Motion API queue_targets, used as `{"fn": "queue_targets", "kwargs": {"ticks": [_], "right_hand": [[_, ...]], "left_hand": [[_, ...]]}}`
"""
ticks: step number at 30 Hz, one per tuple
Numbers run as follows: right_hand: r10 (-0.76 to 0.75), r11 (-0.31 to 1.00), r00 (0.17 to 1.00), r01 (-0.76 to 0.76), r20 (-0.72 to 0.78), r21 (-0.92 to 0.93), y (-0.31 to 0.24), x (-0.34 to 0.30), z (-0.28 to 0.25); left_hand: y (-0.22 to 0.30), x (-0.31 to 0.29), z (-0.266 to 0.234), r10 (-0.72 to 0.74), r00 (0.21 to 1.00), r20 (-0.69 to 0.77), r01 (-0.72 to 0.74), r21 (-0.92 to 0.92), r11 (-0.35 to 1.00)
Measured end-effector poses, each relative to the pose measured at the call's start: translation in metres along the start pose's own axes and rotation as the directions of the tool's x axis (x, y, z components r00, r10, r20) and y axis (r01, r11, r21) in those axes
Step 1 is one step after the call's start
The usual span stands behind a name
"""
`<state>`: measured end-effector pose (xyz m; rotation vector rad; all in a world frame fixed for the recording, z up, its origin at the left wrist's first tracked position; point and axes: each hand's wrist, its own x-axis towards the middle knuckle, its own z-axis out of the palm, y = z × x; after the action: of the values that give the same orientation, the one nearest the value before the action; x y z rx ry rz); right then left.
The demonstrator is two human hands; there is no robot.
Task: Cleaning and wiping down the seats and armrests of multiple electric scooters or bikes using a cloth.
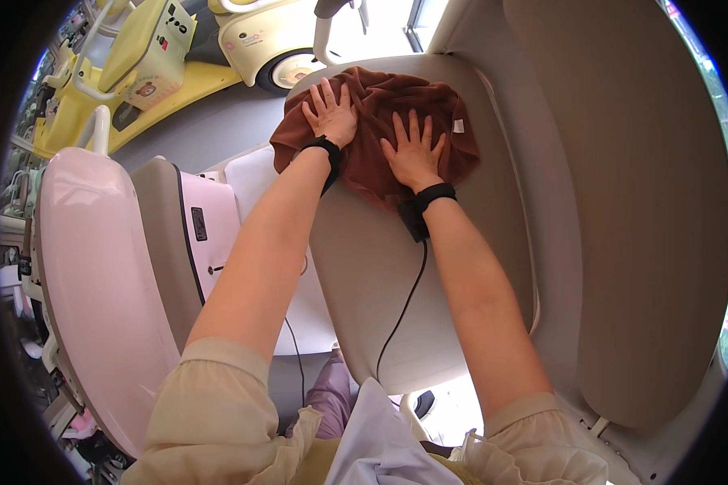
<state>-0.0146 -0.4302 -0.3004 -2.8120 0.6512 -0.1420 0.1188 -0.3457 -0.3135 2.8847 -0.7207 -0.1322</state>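
A rumpled brown cloth (372,101) with a small white tag lies on the far part of a grey-brown padded seat (396,299). Both my hands press on it from above. My left hand (332,117) rests on the cloth's left side, its fingers spread. On the right half, my right hand (416,153) also lies with fingers apart, left of the white tag. Neither hand grips the cloth. Each wrist wears a black band, and a black cable (404,315) hangs from the small box at my right wrist across the seat.
A tall padded backrest (639,202) rises on the right. To the left stand a pink vehicle body (93,299) and a pink box with a keyhole (210,226). Beyond them is a yellow vehicle (154,73) with a wheel (291,71) near the seat's far edge.
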Motion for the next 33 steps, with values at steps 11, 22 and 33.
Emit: {"fn": "queue_targets", "kwargs": {"ticks": [11,22,33], "right_hand": [[0.045,0.986,0.966,-0.083,-0.255,-0.141,0.024,-0.070,-0.032],[0.516,0.817,0.841,-0.425,0.164,-0.389,0.070,-0.217,-0.072],[0.399,0.901,0.587,-0.395,0.705,-0.181,0.036,-0.289,-0.112]], "left_hand": [[0.027,-0.092,-0.014,0.292,0.956,0.005,-0.290,-0.094,0.952],[0.086,-0.248,-0.017,0.626,0.777,-0.059,-0.622,-0.226,0.750],[0.040,-0.375,-0.028,0.742,0.670,0.032,-0.705,-0.283,0.650]]}}
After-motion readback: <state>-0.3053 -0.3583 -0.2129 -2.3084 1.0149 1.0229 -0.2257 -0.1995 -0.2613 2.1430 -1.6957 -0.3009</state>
